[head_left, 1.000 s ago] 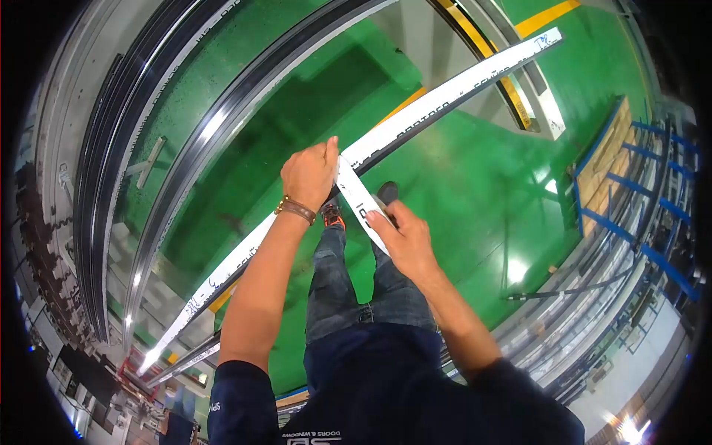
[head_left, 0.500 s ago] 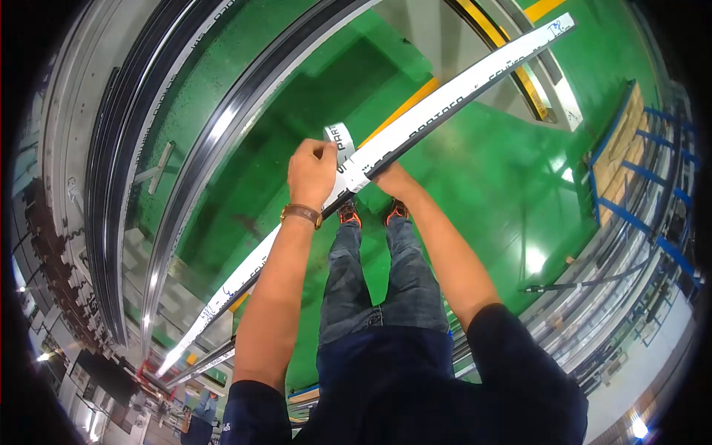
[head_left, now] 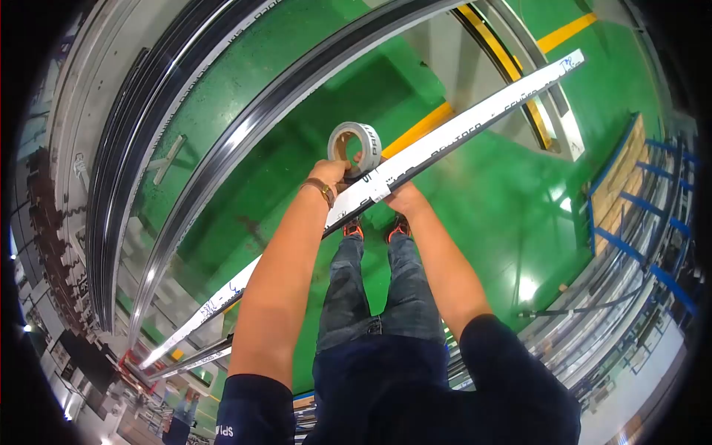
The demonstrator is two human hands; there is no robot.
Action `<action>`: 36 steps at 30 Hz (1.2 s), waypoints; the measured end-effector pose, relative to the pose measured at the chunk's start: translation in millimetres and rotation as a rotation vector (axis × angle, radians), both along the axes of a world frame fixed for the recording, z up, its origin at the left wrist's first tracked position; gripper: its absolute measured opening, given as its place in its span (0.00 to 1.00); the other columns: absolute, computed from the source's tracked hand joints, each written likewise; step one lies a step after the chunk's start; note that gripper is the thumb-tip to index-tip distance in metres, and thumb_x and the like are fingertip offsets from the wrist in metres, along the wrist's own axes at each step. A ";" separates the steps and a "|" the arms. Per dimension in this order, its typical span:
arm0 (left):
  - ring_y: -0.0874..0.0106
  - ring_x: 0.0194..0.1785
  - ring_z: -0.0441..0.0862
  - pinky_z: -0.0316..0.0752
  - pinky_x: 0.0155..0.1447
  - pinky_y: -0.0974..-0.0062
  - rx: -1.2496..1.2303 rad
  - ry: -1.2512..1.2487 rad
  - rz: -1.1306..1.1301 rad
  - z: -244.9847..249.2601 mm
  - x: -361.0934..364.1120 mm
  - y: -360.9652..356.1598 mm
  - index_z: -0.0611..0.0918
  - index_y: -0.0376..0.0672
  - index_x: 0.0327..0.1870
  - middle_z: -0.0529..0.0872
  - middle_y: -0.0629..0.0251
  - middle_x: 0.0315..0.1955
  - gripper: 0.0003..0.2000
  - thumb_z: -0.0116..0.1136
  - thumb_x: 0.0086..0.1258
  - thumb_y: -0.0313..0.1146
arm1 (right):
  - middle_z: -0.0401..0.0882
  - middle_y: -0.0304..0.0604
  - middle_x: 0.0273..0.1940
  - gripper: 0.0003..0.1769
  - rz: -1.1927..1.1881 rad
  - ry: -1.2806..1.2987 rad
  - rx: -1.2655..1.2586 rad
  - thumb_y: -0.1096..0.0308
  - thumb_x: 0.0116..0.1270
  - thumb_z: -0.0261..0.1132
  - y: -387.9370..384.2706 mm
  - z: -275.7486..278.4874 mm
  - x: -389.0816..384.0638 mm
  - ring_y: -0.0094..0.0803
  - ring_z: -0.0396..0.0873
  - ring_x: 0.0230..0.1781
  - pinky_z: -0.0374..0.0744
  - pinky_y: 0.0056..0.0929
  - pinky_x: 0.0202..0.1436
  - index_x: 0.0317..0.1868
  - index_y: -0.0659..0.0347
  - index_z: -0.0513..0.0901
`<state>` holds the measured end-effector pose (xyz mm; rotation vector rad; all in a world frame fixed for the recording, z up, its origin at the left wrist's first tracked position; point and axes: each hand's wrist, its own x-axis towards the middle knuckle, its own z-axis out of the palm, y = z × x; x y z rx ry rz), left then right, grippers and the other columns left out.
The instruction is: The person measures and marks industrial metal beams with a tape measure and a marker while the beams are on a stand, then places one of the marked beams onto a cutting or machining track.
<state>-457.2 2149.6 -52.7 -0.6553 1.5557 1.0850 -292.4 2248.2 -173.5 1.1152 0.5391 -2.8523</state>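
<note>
Tape roll (head_left: pixel 368 139): grey-white with printed lettering, held upright just beyond the far edge of the long bar, at scene centre. Left hand (head_left: pixel 335 172) (brown wristband (head_left: pixel 321 190) on the wrist) closes its fingers on the roll's lower rim.

Long bar (head_left: pixel 475 119): white-wrapped with a dark underside, running from near left to far right. One band of tape (head_left: pixel 376 185) crosses it beside the hands.

Right hand (head_left: pixel 406 199): against the bar's near underside, just right of the band. Its fingers are hidden behind the bar, so whether they are closed cannot be told.

Green floor (head_left: pixel 482 222) with a yellow line (head_left: pixel 423 127) lies below. Blue rack (head_left: pixel 638 215) stands at right, and dark curved frames (head_left: pixel 245 133) at left.
</note>
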 end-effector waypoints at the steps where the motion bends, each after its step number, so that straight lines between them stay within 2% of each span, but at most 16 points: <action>1: 0.65 0.25 0.85 0.82 0.28 0.64 0.006 0.013 0.022 0.5 1.3 0.0 0.82 0.30 0.49 0.86 0.55 0.31 0.12 0.58 0.71 0.29 | 0.86 0.37 0.48 0.17 -0.043 -0.042 0.068 0.60 0.73 0.68 -0.1 15.4 6.2 0.29 0.83 0.50 0.83 0.35 0.55 0.57 0.59 0.82; 4: 0.64 0.31 0.86 0.83 0.33 0.62 0.059 0.096 0.141 22.2 7.2 -1.8 0.81 0.29 0.50 0.87 0.52 0.35 0.13 0.52 0.70 0.26 | 0.87 0.36 0.43 0.16 0.395 -0.296 0.546 0.57 0.75 0.66 11.1 83.8 12.3 0.30 0.84 0.46 0.83 0.32 0.50 0.51 0.60 0.85; 7: 0.64 0.34 0.86 0.82 0.35 0.65 0.127 0.186 0.151 23.7 0.8 0.8 0.80 0.28 0.51 0.87 0.51 0.38 0.14 0.53 0.70 0.27 | 0.87 0.38 0.37 0.16 0.947 -0.101 0.661 0.56 0.75 0.65 50.3 179.2 13.6 0.30 0.85 0.41 0.82 0.30 0.44 0.41 0.62 0.87; 10: 0.64 0.35 0.86 0.80 0.39 0.67 0.155 0.256 0.050 18.2 3.9 -1.8 0.79 0.28 0.53 0.87 0.51 0.39 0.15 0.55 0.70 0.30 | 0.85 0.40 0.30 0.23 0.791 -0.212 0.844 0.51 0.75 0.66 64.3 257.4 -29.2 0.26 0.81 0.35 0.78 0.27 0.41 0.29 0.62 0.84; 12: 0.64 0.36 0.85 0.80 0.40 0.67 0.164 0.277 0.015 17.1 3.4 0.5 0.78 0.29 0.54 0.86 0.52 0.39 0.16 0.55 0.70 0.30 | 0.84 0.42 0.28 0.33 0.683 -0.282 1.266 0.38 0.73 0.62 70.3 268.5 -79.8 0.27 0.81 0.34 0.77 0.31 0.38 0.25 0.62 0.83; 14: 0.59 0.41 0.86 0.80 0.47 0.64 0.179 0.317 -0.006 0.1 6.1 -1.8 0.79 0.30 0.54 0.87 0.49 0.40 0.16 0.55 0.70 0.31 | 0.84 0.43 0.30 0.40 0.968 -0.364 1.516 0.28 0.71 0.55 77.0 241.0 -139.8 0.28 0.80 0.32 0.78 0.35 0.37 0.33 0.64 0.84; 17: 0.54 0.48 0.87 0.79 0.53 0.61 0.134 0.568 -0.182 3.1 9.1 -3.4 0.80 0.30 0.53 0.88 0.44 0.44 0.17 0.56 0.68 0.33 | 0.86 0.44 0.36 0.44 1.158 -0.431 1.176 0.23 0.69 0.51 63.6 199.1 -188.5 0.31 0.83 0.34 0.81 0.43 0.41 0.45 0.63 0.83; 18: 0.48 0.53 0.86 0.78 0.57 0.57 0.121 0.540 -0.138 3.1 9.1 -2.0 0.80 0.30 0.53 0.87 0.38 0.48 0.18 0.56 0.68 0.34 | 0.86 0.44 0.38 0.42 1.244 -0.423 1.087 0.26 0.71 0.53 63.2 199.1 -192.8 0.32 0.84 0.36 0.82 0.45 0.43 0.47 0.63 0.82; 20: 0.45 0.54 0.85 0.78 0.58 0.55 0.006 0.664 -0.275 14.1 9.8 -2.1 0.81 0.31 0.54 0.87 0.37 0.48 0.18 0.56 0.70 0.35 | 0.87 0.45 0.42 0.39 1.413 -0.409 0.903 0.30 0.73 0.55 65.7 203.8 -198.9 0.34 0.86 0.39 0.85 0.47 0.46 0.52 0.63 0.81; 23: 0.41 0.53 0.84 0.78 0.57 0.49 -0.126 0.821 -0.449 54.5 7.4 -3.6 0.82 0.36 0.55 0.88 0.39 0.47 0.19 0.51 0.77 0.42 | 0.87 0.44 0.42 0.31 1.195 -0.495 0.745 0.39 0.74 0.61 68.5 196.4 -191.9 0.34 0.87 0.40 0.86 0.47 0.45 0.50 0.64 0.82; 24: 0.41 0.52 0.84 0.78 0.57 0.49 -0.154 0.840 -0.483 76.8 7.3 -6.0 0.82 0.36 0.57 0.88 0.40 0.47 0.21 0.49 0.78 0.45 | 0.87 0.44 0.41 0.23 1.039 -0.445 0.599 0.49 0.74 0.66 76.4 175.6 -186.0 0.35 0.86 0.37 0.86 0.44 0.40 0.49 0.65 0.82; 25: 0.42 0.52 0.84 0.78 0.56 0.48 -0.187 0.856 -0.521 90.3 12.5 -11.1 0.82 0.37 0.58 0.88 0.40 0.47 0.22 0.47 0.79 0.47 | 0.87 0.45 0.40 0.23 0.988 -0.450 0.625 0.50 0.74 0.66 76.7 165.5 -181.0 0.35 0.85 0.37 0.86 0.44 0.41 0.48 0.65 0.82; 28: 0.42 0.42 0.87 0.80 0.51 0.48 -0.241 0.849 -0.742 96.8 39.7 -26.2 0.88 0.38 0.39 0.89 0.42 0.36 0.25 0.42 0.80 0.48 | 0.87 0.47 0.38 0.20 0.827 -0.527 0.667 0.51 0.74 0.67 58.4 179.3 -181.0 0.40 0.86 0.36 0.86 0.44 0.42 0.44 0.64 0.82; 32: 0.43 0.37 0.87 0.82 0.47 0.49 -0.312 0.928 -0.855 87.3 51.4 -25.1 0.88 0.39 0.25 0.88 0.43 0.29 0.29 0.40 0.80 0.48 | 0.87 0.49 0.36 0.19 0.654 -0.415 0.469 0.50 0.74 0.67 58.9 208.9 -166.7 0.39 0.85 0.34 0.86 0.47 0.39 0.40 0.60 0.82; 35: 0.43 0.35 0.87 0.82 0.46 0.50 -0.372 0.929 -0.866 86.8 52.0 -21.3 0.89 0.38 0.27 0.88 0.42 0.28 0.29 0.39 0.80 0.48 | 0.87 0.48 0.34 0.19 0.571 -0.353 0.372 0.50 0.73 0.67 64.9 208.8 -161.7 0.39 0.86 0.31 0.86 0.46 0.37 0.38 0.60 0.83; 36: 0.43 0.36 0.87 0.82 0.46 0.50 -0.388 0.946 -0.879 86.0 54.0 -20.6 0.89 0.38 0.27 0.88 0.42 0.28 0.29 0.39 0.80 0.47 | 0.87 0.46 0.33 0.19 0.623 -0.383 0.352 0.51 0.72 0.68 67.5 234.4 -158.2 0.38 0.85 0.29 0.85 0.43 0.34 0.37 0.61 0.83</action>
